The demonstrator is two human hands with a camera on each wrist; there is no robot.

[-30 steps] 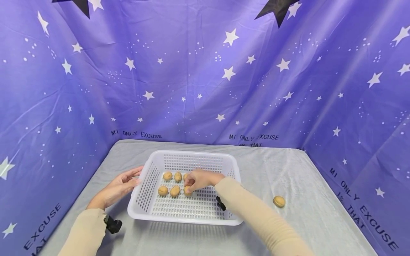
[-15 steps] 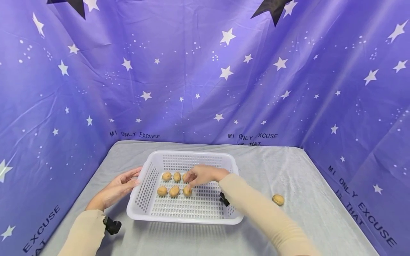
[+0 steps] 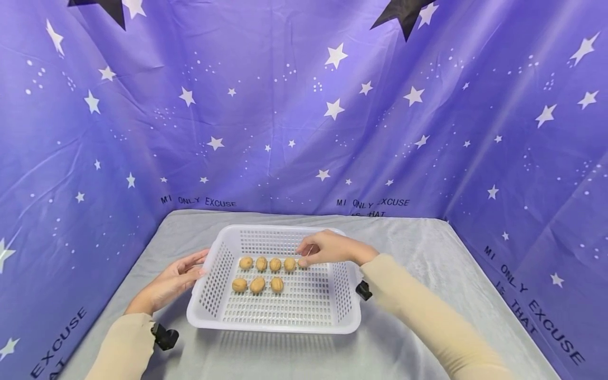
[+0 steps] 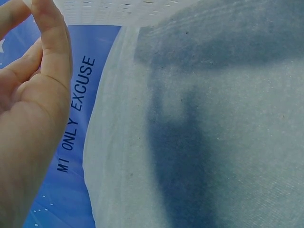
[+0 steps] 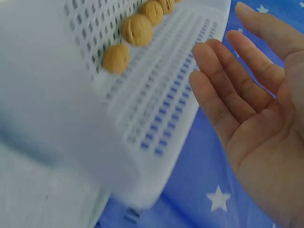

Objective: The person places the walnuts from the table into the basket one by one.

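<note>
Two rows of walnuts (image 3: pixel 257 285) lie on the floor of a white perforated plastic basket (image 3: pixel 280 329). My right hand (image 3: pixel 332 247) hovers over the back row's right end, its thumb partly covering the last walnut (image 3: pixel 302 263). From the right wrist, the palm shows nothing in it and the relaxed fingers (image 5: pixel 247 90) stand apart from the walnuts (image 5: pixel 137 30). At the basket's left side, my left hand (image 3: pixel 171 282) has its fingertips and thumb right at the rim. The left wrist view catches these fingers (image 4: pixel 52 42) by the basket's edge (image 4: pixel 109 16).
Grey cloth (image 3: pixel 404 248) covers the table beneath the basket. A purple curtain (image 3: pixel 285 105) with white stars rises behind it and on both sides. Black wrist devices (image 3: pixel 164 336) sit on the beige sleeves (image 3: pixel 427 316).
My right hand has left the front row's third walnut and moved right and back, uncovering more of the back row. The loose walnut on the cloth is out of sight behind the right sleeve.
</note>
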